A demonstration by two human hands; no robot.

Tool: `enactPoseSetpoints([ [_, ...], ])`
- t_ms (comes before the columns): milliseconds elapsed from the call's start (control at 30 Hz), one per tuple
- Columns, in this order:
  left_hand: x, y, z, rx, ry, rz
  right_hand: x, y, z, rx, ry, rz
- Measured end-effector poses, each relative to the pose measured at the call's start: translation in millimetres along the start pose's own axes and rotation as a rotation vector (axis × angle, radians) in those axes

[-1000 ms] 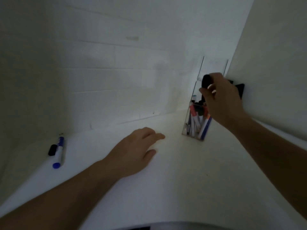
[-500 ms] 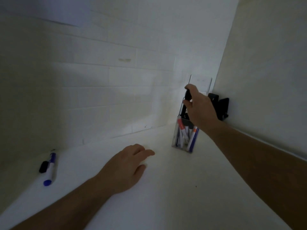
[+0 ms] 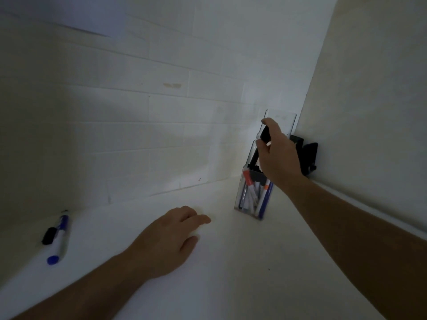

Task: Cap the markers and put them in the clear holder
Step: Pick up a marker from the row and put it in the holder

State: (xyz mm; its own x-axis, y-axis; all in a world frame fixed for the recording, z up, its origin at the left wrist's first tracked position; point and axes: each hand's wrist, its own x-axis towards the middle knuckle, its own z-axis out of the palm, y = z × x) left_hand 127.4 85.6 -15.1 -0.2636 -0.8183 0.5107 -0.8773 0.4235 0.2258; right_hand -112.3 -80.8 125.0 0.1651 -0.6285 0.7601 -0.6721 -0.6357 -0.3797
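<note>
Since a second ago, the right hand point(image 3: 276, 155) had lowered its black marker point(image 3: 265, 135) toward the holder point(image 3: 249, 202), fingers pinching it. The left hand point(image 3: 169, 239) lay loose on the bench point(image 3: 231, 285). Next it likely needed to drop the marker in, then fetch the blue marker point(image 3: 59, 239).

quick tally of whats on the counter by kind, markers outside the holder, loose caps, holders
Markers outside the holder: 2, a blue marker on the counter and a black-capped marker in the right hand
Loose black cap: 1
Clear holder: 1
Total: 4
</note>
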Motion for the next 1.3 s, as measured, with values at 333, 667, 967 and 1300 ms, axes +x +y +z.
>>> enactPoseSetpoints([
  [333,-1,1,0,0.003,-0.009,-0.010,-13,4,8,-0.231,-0.254,0.008],
  [667,-2,-1,1,0.007,-0.018,-0.008,-19,9,20,-0.426,-0.254,-0.097],
  [967,-1,-3,2,-0.001,0.004,0.033,-27,15,25,-0.401,-0.204,-0.014],
  [1300,4,-45,-72,0.158,0.304,-0.158,-97,-84,95,0.085,-0.267,-0.507],
])
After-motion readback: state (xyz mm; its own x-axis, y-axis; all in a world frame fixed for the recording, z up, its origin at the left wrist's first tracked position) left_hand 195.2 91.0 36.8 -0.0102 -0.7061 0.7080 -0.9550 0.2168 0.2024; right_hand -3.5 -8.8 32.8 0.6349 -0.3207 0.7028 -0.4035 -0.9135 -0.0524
